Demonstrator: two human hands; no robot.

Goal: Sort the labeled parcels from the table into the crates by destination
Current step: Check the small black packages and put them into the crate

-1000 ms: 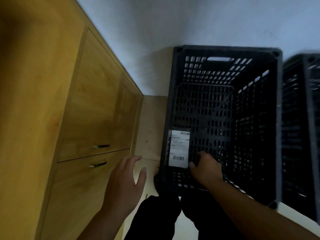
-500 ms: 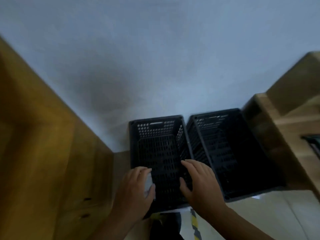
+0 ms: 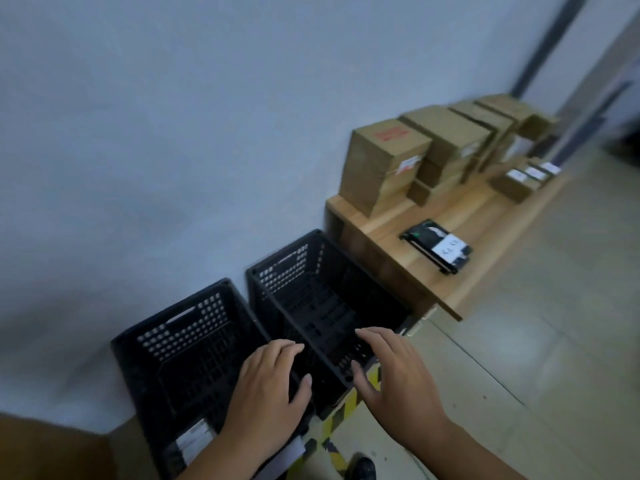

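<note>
Both hands are empty and spread wide, fingers loose, with nothing between them. The left hand (image 3: 268,393) hovers above the near rim of the left crate (image 3: 145,362), and the right hand (image 3: 394,379) hangs over the near corner of the right crate (image 3: 263,282). The two black crates stand side by side against the wall (image 3: 173,133), just left of the table (image 3: 485,237), probably so that a parcel can go from table to crate in one short turn. A white label shows low inside the left crate at its near end, which suggests one labeled parcel (image 3: 194,441) already lies there; the right crate looks empty as far as its mesh walls allow a view. On the table, a dark flat parcel (image 3: 436,245) with a white label lies alone near the front edge, within easy reach, while brown cardboard boxes (image 3: 384,164) are stacked along the wall behind it and smaller labeled boxes (image 3: 519,180) sit further down. The next step is probably a reach to the table, and the dark flat parcel looks the nearest pick, its label facing up for reading the destination.
</note>
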